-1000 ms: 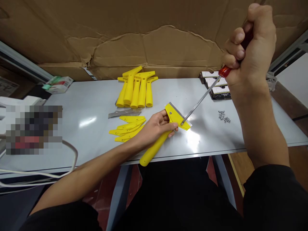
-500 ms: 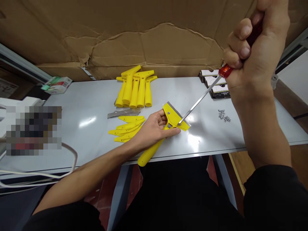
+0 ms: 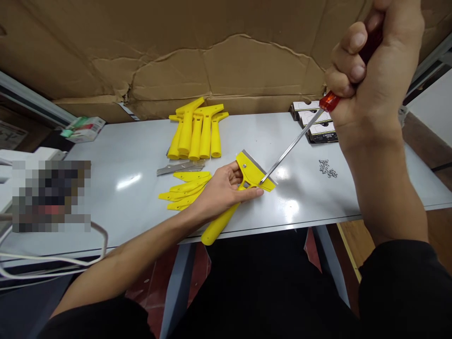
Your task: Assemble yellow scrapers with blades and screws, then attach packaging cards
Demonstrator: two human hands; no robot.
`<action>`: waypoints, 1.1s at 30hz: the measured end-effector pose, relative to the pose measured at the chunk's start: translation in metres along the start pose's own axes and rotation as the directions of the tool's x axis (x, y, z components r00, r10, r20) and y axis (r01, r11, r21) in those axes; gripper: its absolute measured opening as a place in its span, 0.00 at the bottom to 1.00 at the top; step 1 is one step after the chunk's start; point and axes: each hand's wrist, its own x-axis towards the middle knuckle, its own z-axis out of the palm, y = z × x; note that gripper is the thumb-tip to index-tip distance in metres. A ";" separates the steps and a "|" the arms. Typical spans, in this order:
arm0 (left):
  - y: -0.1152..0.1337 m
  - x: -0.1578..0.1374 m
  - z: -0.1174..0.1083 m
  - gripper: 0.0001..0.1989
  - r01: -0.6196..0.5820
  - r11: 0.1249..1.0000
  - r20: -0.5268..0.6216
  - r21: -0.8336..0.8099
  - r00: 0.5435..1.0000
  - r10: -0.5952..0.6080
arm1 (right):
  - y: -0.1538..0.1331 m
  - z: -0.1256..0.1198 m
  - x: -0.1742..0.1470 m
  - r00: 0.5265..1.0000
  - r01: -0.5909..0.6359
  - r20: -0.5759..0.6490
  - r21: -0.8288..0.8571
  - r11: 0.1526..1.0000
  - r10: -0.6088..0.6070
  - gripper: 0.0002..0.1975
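While my left grip (image 3: 224, 188) is closed around the neck of a yellow scraper (image 3: 251, 172), with the thumb laid along the lower side of its head, my right grip (image 3: 376, 77) is wrapped round the red handle of a screwdriver (image 3: 293, 143). I have the scraper over the front part of the white surface (image 3: 136, 153), its handle slanting down and left so that the butt reaches the near edge. Whether it rests there or hangs just above, I cannot tell. Along the far side of its head runs a thin blade (image 3: 254, 160). I hold the screwdriver high and tilted, its shaft running down to the left, and its tip meets the head near my thumb. Farther up the head sits one screw (image 3: 244, 165).

Just left of my left grip, yellow covers (image 3: 189, 188) lie in an overlapping fan, and loose blades (image 3: 180, 166) lie behind them. Beyond those, a cluster of yellow handles (image 3: 194, 136) is stacked with the wide heads away from me. To the right, near my right forearm, loose screws (image 3: 327, 168) form a small heap. Some boxes (image 3: 319, 125) stand behind them, toward the cardboard (image 3: 226, 70) at the back. A white cable (image 3: 106, 240) loops at my far left.
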 end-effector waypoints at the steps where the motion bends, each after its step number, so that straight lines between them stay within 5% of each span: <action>1: 0.000 0.000 0.000 0.31 0.002 1.000 -0.002 0.006 1.000 -0.002 | 0.000 0.000 0.000 1.000 -0.001 -0.008 0.005 1.000 0.001 0.16; 33: 0.001 -0.003 0.002 0.24 0.001 1.000 -0.020 -0.007 1.000 -0.001 | 0.003 0.000 0.000 1.000 0.007 -0.020 0.010 1.000 -0.007 0.14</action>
